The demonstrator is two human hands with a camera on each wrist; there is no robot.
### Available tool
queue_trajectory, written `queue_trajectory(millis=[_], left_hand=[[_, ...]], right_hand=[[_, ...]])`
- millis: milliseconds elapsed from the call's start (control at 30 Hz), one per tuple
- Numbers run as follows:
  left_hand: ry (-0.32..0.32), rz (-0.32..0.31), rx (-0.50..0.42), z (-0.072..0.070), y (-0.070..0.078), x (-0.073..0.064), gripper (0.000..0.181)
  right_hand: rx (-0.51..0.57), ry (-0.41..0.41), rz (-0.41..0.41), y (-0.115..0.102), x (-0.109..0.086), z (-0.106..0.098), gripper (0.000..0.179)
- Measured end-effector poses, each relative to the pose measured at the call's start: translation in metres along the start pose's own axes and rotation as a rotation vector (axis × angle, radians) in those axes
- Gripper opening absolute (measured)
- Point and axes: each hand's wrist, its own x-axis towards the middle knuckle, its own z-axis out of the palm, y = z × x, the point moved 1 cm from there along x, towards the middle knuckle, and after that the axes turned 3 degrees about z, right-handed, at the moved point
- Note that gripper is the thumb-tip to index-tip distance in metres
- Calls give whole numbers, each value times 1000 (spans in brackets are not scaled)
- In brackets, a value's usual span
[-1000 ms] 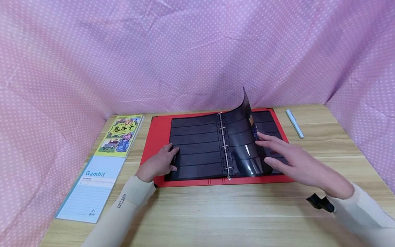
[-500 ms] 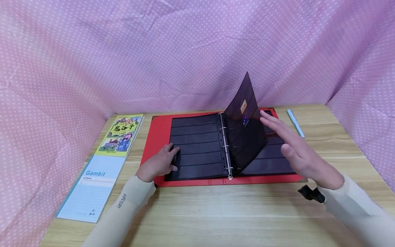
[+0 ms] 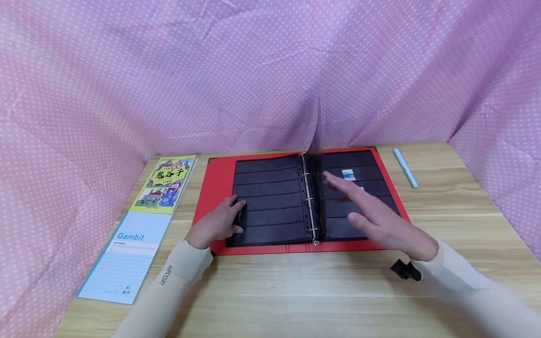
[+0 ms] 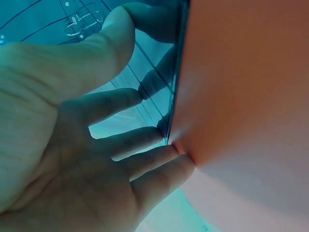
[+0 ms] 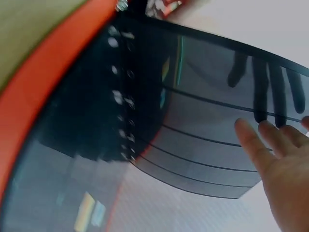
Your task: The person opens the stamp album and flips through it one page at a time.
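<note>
A red ring binder (image 3: 216,180) lies spread on the table, holding black pocket pages on metal rings (image 3: 310,203). My left hand (image 3: 214,223) rests at the outer edge of the left page (image 3: 270,204); in the left wrist view its fingertips touch the page edge and the red cover. One page (image 3: 316,141) stands almost upright over the rings. Straight-fingered, my right hand (image 3: 382,224) is at that page's right side; whether it touches is unclear. On the right page (image 3: 340,227), a small blue-and-white stamp-like piece (image 3: 348,175) shows, with another partly hidden behind my fingers.
Left of the binder lie a yellow illustrated book (image 3: 162,185) and a light-blue notebook (image 3: 120,258). A pale-blue pen (image 3: 405,169) lies to the right on the wooden table (image 3: 270,291). Pink dotted cloth (image 3: 270,70) hangs behind.
The lifted page has swung left from the right side to nearly upright, uncovering the right page with its small piece. My right hand has moved left along with it. My left hand stays put.
</note>
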Motion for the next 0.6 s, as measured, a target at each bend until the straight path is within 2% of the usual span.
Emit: queue_trajectory(millis=[133,200,433,533,600], left_hand=[[20,11,3,0,-3,0,80],[24,11,9,0,-4,-1,81],[50,82,23,1,-7,1,79],[62,107,-35,-3,-15,0,73],[97,108,-103,-7,-24,-1,66]], right_hand=[[-44,-104,137,7,0,18,57],[-65,-135,181,12,1,26,54],[-112,-167,205,27,2,43,46],[-128,-194,204,30,3,49,46],[-135,-215,217,31,5,53,45]])
